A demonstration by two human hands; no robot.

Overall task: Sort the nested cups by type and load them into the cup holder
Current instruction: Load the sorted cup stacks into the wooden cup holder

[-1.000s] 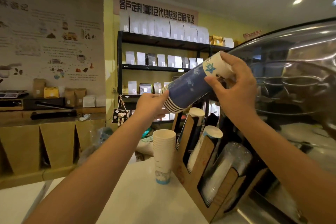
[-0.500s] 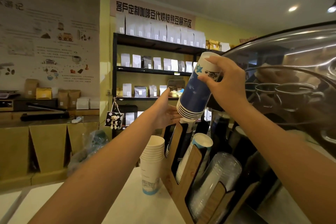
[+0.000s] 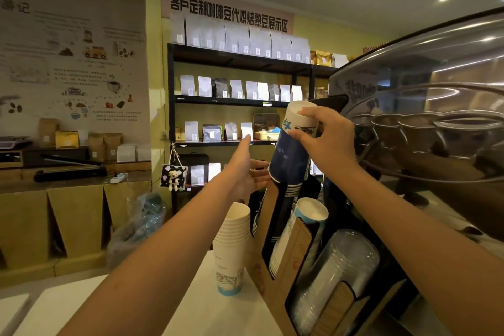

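My right hand grips the bottom end of a stack of blue paper cups, held mouth down and nearly upright over the far slot of the brown cardboard cup holder. The stack's rims sit at the slot's top. My left hand is open beside the rims, fingers straight, just left of the stack. The holder's middle slot carries white cups with a blue band; the near slot holds clear plastic cups. A stack of white paper cups stands upright on the white counter, left of the holder.
A large curved glass display case fills the right side, close to my right arm. Behind stands a black shelf of coffee bags. A brown counter with paper bags lies at the left.
My right hand has swung the blue stack from slanted to nearly upright and lowered it onto the holder's far slot. My left hand let go of the rims and opened beside them.
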